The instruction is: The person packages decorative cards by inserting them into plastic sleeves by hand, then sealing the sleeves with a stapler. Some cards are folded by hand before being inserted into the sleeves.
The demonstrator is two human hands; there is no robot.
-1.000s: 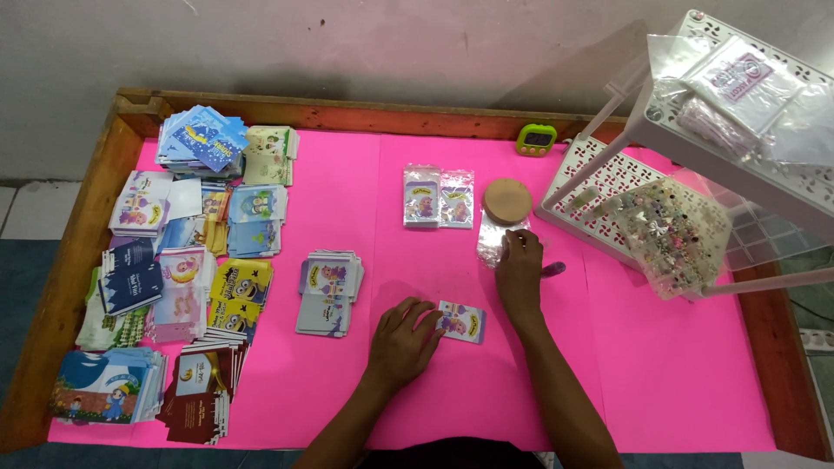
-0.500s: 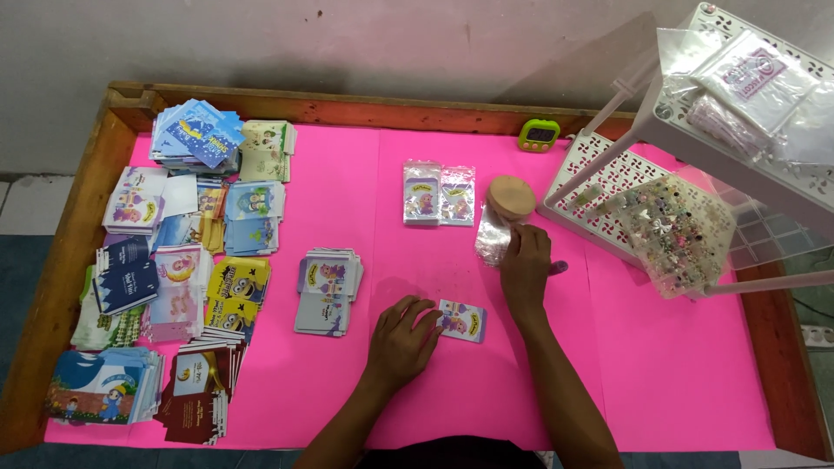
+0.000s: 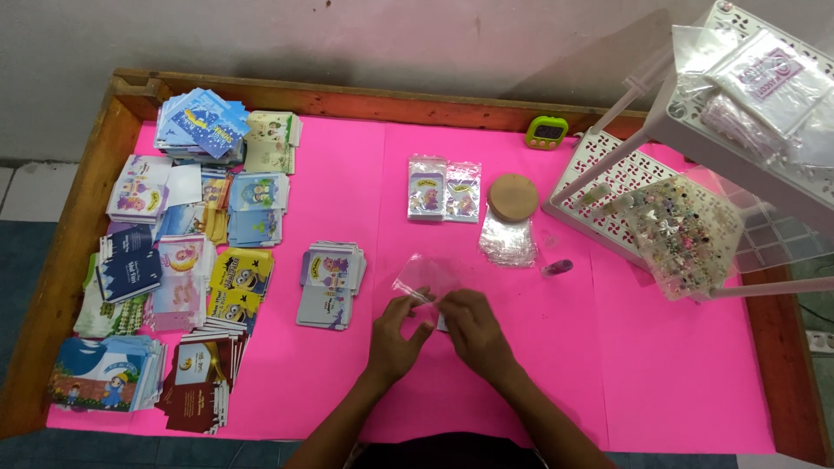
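Observation:
My left hand (image 3: 395,334) and my right hand (image 3: 469,326) meet at the middle of the pink table (image 3: 347,200). Both pinch a clear plastic sleeve (image 3: 426,276) that sticks up and away from my fingers. A small printed card lies under my right hand and is mostly hidden by it. A stack of clear sleeves (image 3: 508,239) sits farther back, beside a round wooden lid (image 3: 513,197).
A pile of small cards (image 3: 330,285) lies left of my hands. Several stacks of printed cards (image 3: 174,260) fill the left side. Two bagged cards (image 3: 444,188), a green timer (image 3: 547,132) and a white rack (image 3: 695,174) holding bagged trinkets stand at the back right.
My right hand came back from the sleeve stack near the wooden lid with one clear sleeve. Both hands now hold it over the small card.

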